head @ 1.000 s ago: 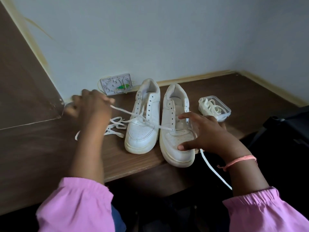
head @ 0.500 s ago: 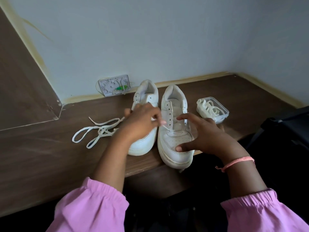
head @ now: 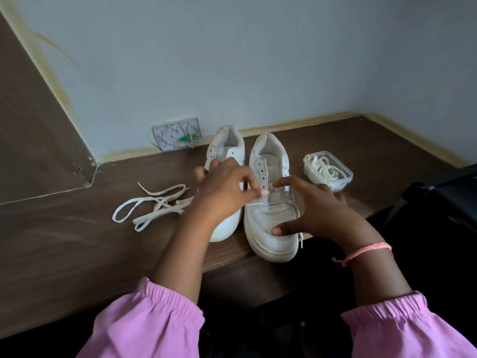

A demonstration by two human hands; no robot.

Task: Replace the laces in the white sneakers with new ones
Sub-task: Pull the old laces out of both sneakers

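Note:
Two white sneakers stand side by side on the brown table, toes toward me. The left sneaker (head: pixel 227 148) has bare eyelets and is half hidden by my left hand (head: pixel 227 192). That hand pinches a short stretch of white lace at the lowest eyelets of the right sneaker (head: pixel 271 228). My right hand (head: pixel 312 210) holds the right sneaker's toe and side with spread fingers, thumb on the toe cap. A lace end (head: pixel 301 240) hangs by the toe. A pulled-out lace (head: pixel 152 205) lies loose to the left.
A clear plastic box (head: pixel 343 180) with pale coiled laces sits right of the sneakers. A small white plate with a green spot (head: pixel 178 135) leans on the wall behind. A black bag (head: pixel 444 200) is at the right. The table's front edge (head: pixel 232 262) runs under the shoe toes.
My left hand dropped the drawn-out lace at the left and came back to the right sneaker's lower eyelets, where it pinches the lace. The right hand stayed on the shoe.

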